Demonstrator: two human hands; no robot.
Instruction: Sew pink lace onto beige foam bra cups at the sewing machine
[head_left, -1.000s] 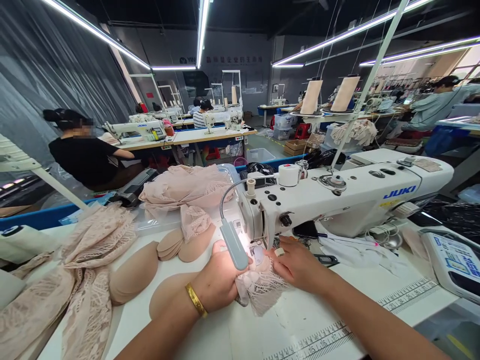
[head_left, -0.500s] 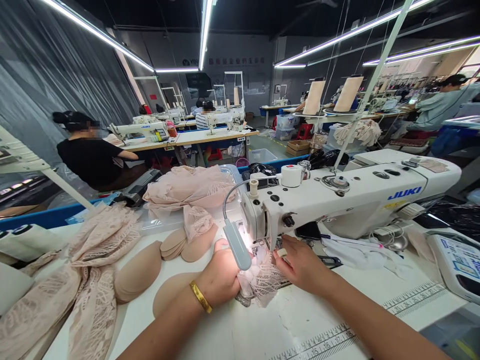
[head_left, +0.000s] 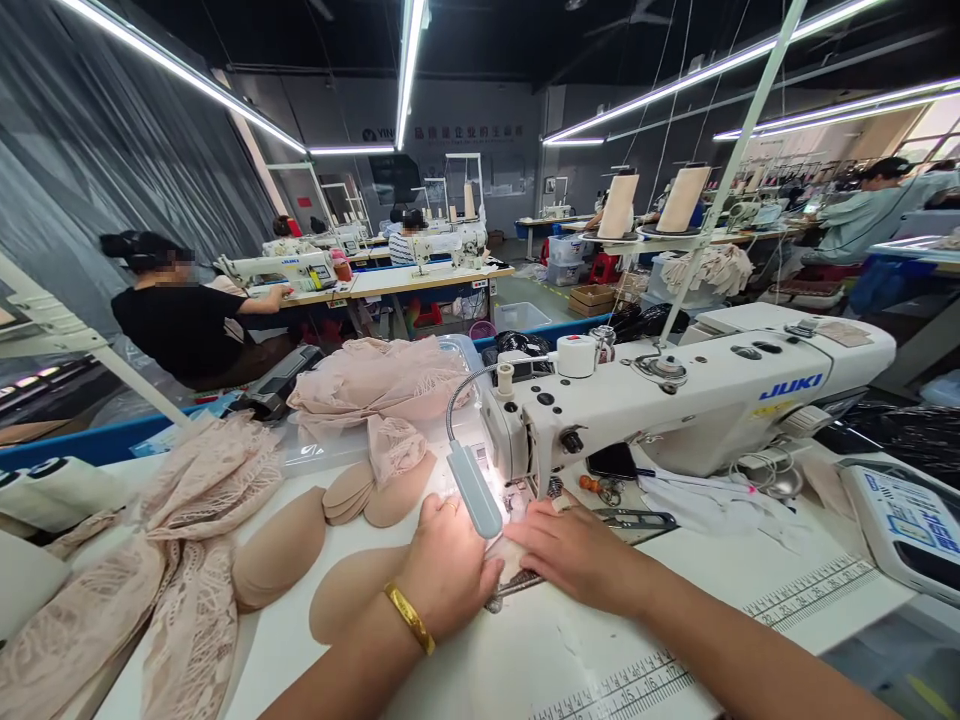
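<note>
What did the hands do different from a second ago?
Both hands came closer together at the needle. The left hand and right hand now press flat, covering the lace piece that spilled toward the table edge before. The sewing machine and foam cups stayed put.

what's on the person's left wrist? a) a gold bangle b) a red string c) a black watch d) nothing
a: a gold bangle circles the wrist just behind the left hand, which lies flat on the table beside the right hand, in front of the sewing machine.
</note>
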